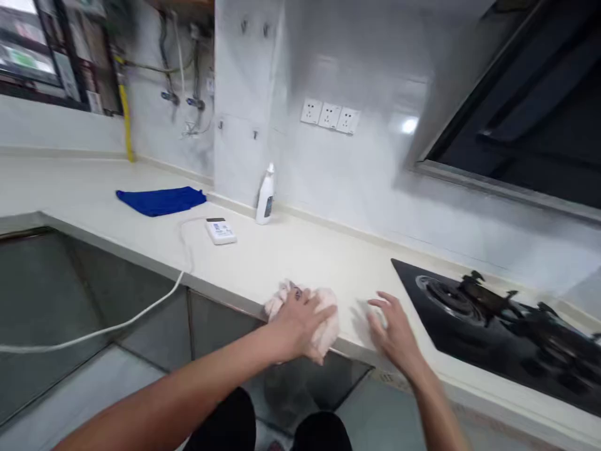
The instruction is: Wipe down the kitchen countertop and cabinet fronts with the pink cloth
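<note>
One pale pink cloth lies bunched on the white countertop, close to its front edge and just left of the stove. The left hand lies on top of the cloth, palm down, fingers curled over the bunched fabric and pressing it to the surface; part of the cloth shows beyond the fingers on both sides. The right hand is beside it, apart from the cloth, fingers spread and slightly bent, holding nothing; whether the palm touches the countertop cannot be told, as the hand is blurred.

Count of other items on the countertop: one black gas hob set into the surface immediately right of the right hand, with two burners visible; one white spray bottle upright against the back wall, well behind the cloth; one small white device with a label lying flat in front and left of the bottle, with one white cable running from it over the front edge; one blue cloth spread flat further left.

On the wall, three white sockets in a row above the bottle. A dark extractor hood hangs over the hob. Nothing lies between the two hands and the pink cloth.
</note>
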`<state>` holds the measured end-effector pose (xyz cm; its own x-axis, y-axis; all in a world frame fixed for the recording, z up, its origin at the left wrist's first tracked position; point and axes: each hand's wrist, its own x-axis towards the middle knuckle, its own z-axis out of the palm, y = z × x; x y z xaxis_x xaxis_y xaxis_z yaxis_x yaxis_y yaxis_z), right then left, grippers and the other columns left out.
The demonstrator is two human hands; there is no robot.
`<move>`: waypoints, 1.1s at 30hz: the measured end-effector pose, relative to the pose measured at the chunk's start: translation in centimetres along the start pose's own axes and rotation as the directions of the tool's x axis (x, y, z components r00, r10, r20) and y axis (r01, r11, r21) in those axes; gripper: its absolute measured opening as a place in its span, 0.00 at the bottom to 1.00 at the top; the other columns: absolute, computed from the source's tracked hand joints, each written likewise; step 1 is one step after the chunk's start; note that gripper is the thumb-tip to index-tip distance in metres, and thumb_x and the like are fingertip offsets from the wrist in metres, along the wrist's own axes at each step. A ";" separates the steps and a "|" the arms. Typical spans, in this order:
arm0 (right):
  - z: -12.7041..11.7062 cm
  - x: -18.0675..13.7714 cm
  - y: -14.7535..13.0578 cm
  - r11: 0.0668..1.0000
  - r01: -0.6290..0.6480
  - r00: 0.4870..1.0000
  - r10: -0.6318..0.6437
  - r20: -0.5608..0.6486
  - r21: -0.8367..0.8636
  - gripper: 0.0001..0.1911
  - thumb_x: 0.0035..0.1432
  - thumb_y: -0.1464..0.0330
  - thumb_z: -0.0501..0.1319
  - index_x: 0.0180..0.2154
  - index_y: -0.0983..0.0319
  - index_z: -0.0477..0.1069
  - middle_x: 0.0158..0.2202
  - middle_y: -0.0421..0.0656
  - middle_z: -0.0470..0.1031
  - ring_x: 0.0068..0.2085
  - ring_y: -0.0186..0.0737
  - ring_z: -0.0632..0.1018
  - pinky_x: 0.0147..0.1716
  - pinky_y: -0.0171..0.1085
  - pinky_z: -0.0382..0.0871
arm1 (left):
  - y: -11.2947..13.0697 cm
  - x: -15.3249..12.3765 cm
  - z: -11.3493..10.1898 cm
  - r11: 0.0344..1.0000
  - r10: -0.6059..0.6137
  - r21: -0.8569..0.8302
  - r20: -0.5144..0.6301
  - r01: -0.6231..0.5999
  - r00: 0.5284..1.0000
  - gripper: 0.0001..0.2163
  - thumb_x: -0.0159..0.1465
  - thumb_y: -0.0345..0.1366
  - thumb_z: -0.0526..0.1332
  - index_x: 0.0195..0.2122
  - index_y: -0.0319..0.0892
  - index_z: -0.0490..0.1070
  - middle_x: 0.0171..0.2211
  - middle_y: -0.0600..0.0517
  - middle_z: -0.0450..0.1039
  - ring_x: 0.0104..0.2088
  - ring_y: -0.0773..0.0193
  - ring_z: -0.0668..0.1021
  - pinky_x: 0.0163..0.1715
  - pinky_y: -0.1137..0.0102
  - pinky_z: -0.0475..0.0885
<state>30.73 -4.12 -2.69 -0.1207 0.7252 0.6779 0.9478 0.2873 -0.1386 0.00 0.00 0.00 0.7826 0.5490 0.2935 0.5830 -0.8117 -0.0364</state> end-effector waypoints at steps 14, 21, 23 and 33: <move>2.2 -4.3 10.6 0.989 0.060 0.970 -0.026 0.241 -0.134 0.23 0.64 0.59 0.50 0.46 0.58 0.82 0.52 0.54 0.81 0.56 0.60 0.78 0.56 0.57 0.74 | -0.9 -3.7 4.2 0.966 0.221 0.215 -0.383 -0.147 0.897 0.22 0.68 0.44 0.62 0.62 0.48 0.67 0.56 0.43 0.74 0.56 0.48 0.73 0.55 0.47 0.66; 1.1 -4.2 9.1 0.997 -0.039 0.961 0.055 0.271 -0.065 0.23 0.59 0.54 0.55 0.45 0.57 0.82 0.52 0.54 0.81 0.58 0.62 0.78 0.59 0.57 0.74 | -14.8 -12.8 3.6 0.984 -0.090 0.123 -0.304 0.132 0.948 0.26 0.63 0.59 0.63 0.60 0.58 0.71 0.63 0.47 0.73 0.67 0.42 0.69 0.71 0.36 0.45; 0.9 -4.2 8.8 0.997 -0.051 0.960 0.065 0.272 -0.058 0.23 0.58 0.54 0.56 0.46 0.57 0.81 0.52 0.54 0.81 0.58 0.62 0.78 0.58 0.56 0.75 | -19.2 -15.9 1.9 0.960 -0.223 0.116 -0.230 0.255 0.947 0.31 0.59 0.62 0.66 0.61 0.56 0.71 0.67 0.45 0.70 0.70 0.40 0.65 0.72 0.36 0.39; 1.1 -3.3 7.2 0.972 -0.222 0.945 0.235 0.227 -0.083 0.27 0.64 0.49 0.52 0.49 0.59 0.80 0.52 0.54 0.81 0.56 0.59 0.80 0.55 0.53 0.76 | -24.2 -20.7 0.3 0.881 -0.384 0.097 -0.428 0.464 0.818 0.21 0.65 0.49 0.58 0.55 0.46 0.71 0.62 0.42 0.74 0.67 0.41 0.68 0.70 0.38 0.46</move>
<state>37.61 -3.78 -6.71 0.0420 0.8951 0.4439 0.9720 0.0662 -0.2253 -30.22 8.37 -5.46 0.3234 0.6753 0.6628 0.8974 -0.4410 0.0115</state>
